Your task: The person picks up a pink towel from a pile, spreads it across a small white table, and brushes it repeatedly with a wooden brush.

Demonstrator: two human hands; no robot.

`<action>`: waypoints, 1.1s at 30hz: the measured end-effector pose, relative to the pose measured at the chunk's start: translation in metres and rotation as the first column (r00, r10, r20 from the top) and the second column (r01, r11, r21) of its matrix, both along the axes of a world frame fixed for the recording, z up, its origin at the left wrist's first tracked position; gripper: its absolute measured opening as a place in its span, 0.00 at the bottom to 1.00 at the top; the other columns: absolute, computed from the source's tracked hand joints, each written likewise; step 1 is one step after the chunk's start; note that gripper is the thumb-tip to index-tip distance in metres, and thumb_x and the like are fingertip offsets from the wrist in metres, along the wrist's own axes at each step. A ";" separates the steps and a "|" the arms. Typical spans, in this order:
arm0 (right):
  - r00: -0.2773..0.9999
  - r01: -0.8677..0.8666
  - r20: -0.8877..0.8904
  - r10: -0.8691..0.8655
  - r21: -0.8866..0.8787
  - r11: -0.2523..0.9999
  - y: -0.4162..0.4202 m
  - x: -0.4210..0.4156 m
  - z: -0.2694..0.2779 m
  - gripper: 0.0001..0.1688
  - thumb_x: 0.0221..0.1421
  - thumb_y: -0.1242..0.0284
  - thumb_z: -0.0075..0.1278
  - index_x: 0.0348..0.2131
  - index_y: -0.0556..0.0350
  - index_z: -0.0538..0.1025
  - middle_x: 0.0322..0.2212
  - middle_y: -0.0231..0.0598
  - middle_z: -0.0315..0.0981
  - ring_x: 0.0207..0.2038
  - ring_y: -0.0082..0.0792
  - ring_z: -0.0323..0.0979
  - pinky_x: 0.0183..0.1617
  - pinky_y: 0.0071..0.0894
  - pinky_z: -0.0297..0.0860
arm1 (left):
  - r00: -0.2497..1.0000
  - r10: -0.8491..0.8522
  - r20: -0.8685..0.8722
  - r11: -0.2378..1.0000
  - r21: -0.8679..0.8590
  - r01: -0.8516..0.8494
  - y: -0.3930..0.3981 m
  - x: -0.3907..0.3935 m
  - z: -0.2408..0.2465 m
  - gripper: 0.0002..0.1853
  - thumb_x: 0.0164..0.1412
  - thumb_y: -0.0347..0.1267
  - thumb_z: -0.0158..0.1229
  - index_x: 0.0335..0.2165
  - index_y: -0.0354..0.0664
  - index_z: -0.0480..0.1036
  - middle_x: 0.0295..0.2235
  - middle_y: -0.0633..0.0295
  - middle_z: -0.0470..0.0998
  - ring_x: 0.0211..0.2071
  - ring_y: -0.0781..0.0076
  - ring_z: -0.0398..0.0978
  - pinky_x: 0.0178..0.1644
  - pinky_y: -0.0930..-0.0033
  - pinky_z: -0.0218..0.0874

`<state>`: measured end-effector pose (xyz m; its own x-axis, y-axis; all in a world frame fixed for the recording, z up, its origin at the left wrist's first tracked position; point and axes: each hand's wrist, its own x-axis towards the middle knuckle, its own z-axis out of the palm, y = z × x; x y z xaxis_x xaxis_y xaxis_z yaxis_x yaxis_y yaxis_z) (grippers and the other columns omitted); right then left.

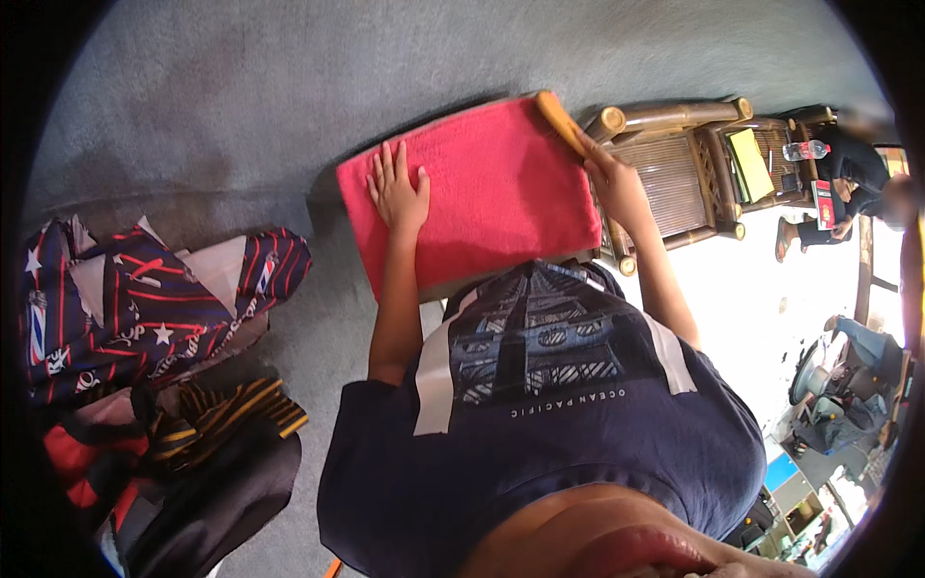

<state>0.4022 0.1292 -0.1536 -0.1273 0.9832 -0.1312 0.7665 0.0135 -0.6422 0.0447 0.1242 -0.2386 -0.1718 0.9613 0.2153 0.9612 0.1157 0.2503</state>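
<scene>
A red towel-like cloth lies spread over a flat board or table in front of me. My left hand rests palm down on its left part, fingers spread, holding nothing. At the cloth's upper right corner my right hand grips a long, light-brown wooden tool with a rounded end. The tool lies slantwise over the corner; its exact kind cannot be told, and its lower end is hidden in the hand.
Patterned fabric and dark, striped and red garments are heaped at left. Bamboo seats adjoin the cloth at right, one bearing a yellow pad. Beyond are a plastic bottle and a seated person. A grey wall stands ahead.
</scene>
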 end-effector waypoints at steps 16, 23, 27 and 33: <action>0.868 -0.441 -0.225 0.442 0.058 0.896 -0.025 -0.055 -0.005 0.23 0.61 0.67 0.47 0.55 0.38 0.71 0.34 0.49 0.76 0.36 0.49 0.74 0.45 0.40 0.68 | 0.999 0.040 -0.014 0.999 -0.004 -0.040 -0.017 -0.009 -0.002 0.33 0.61 0.43 0.49 0.63 0.55 0.55 0.66 0.57 0.51 0.67 0.55 0.46 0.68 0.48 0.35; 0.979 -0.179 -0.080 0.190 0.123 0.976 -0.018 -0.001 -0.026 0.22 0.59 0.63 0.48 0.54 0.33 0.72 0.31 0.49 0.75 0.35 0.49 0.75 0.40 0.44 0.70 | 0.998 0.063 0.016 0.998 -0.001 -0.063 -0.042 -0.031 0.000 0.33 0.61 0.42 0.48 0.63 0.51 0.55 0.65 0.50 0.51 0.66 0.46 0.46 0.66 0.47 0.41; 0.997 0.064 0.037 -0.066 0.071 0.995 -0.019 0.021 0.013 0.24 0.59 0.70 0.48 0.55 0.37 0.71 0.33 0.51 0.76 0.33 0.48 0.76 0.39 0.40 0.71 | 0.987 0.151 -0.054 0.988 -0.015 -0.152 -0.046 -0.023 0.002 0.32 0.61 0.42 0.48 0.63 0.50 0.56 0.65 0.48 0.51 0.66 0.48 0.46 0.66 0.46 0.39; 0.948 0.207 -0.248 -0.202 -0.004 0.978 -0.025 0.038 0.002 0.23 0.64 0.68 0.45 0.57 0.41 0.69 0.49 0.50 0.72 0.47 0.43 0.75 0.48 0.37 0.70 | 0.979 0.179 -0.096 0.983 0.061 -0.174 -0.053 -0.031 -0.003 0.32 0.60 0.43 0.48 0.61 0.48 0.58 0.64 0.45 0.52 0.66 0.48 0.47 0.67 0.44 0.36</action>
<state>0.4399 0.1045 -0.1515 0.0513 0.9937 -0.0998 0.5729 -0.1112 -0.8121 0.0139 0.0714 -0.2412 -0.3127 0.9049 0.2888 0.9474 0.2753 0.1632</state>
